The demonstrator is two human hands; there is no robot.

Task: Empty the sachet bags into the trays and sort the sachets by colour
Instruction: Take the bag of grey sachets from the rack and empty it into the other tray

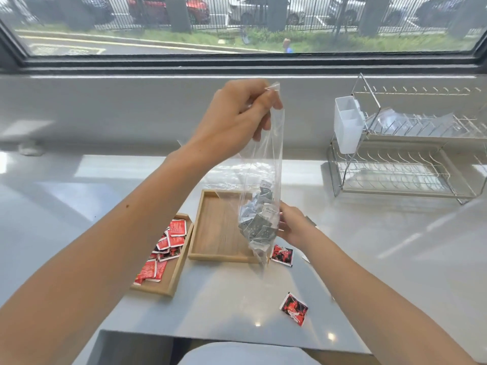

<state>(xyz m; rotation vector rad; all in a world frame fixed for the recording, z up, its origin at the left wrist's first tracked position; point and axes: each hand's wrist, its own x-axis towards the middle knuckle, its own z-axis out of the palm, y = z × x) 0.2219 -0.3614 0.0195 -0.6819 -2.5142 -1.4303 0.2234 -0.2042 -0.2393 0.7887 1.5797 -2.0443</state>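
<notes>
Tabletop edges: the pale tabletop (224,306) ends in a straight near edge low in the view; its far side meets a wall under a wide window (237,22).
Open room: bare surface lies left of the trays and between the trays and the dish rack (400,164), which stands at the far right with a white holder (347,125) hung on its end.
Sachet bag: a clear sachet bag (266,164) hangs upright above the right edge of the right tray (218,256), its bottom tip just past the tray's near right corner.
Look: thin, see-through and creased, with grey sachets (257,219) bunched in its lower half.
Hands: the left hand (237,114) pinches the bag's top corner between thumb and curled fingers. The right hand (292,225) cups the filled lower part, its fingers curved round the bag's side.
Count, trays: two wooden ones side by side, almost touching. The left tray (168,285) holds a heap of red sachets (168,243), too overlapped to count.
Count, loose: two red-and-black sachets on the tabletop, one (282,255) just beside the right tray's near corner and one (293,309) nearer the front edge.
Count, grey sachets: cannot tell through the plastic.
</notes>
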